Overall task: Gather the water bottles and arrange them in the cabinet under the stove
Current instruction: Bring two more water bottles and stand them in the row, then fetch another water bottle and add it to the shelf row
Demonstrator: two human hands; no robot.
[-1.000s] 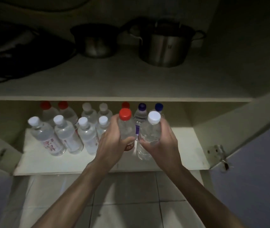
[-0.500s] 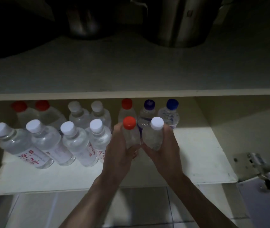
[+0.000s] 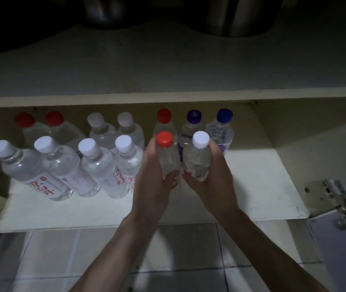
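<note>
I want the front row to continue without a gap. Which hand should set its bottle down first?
Probably the left hand: its red-capped bottle sits right beside the front row's last white-capped bottle. The right hand follows.

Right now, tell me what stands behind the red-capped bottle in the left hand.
Behind it stands another red-capped bottle; only its cap and shoulders show, the rest is covered.

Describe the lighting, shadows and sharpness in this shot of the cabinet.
Head view: dim overall; the upper shelf and its pots sink into near-black, while the lower shelf is the brightest patch. Back-row bottles sit in the shelf's shadow, slightly soft. Left hand and right hand appear dark. Wide-angle bending slants the left bottles.
</note>
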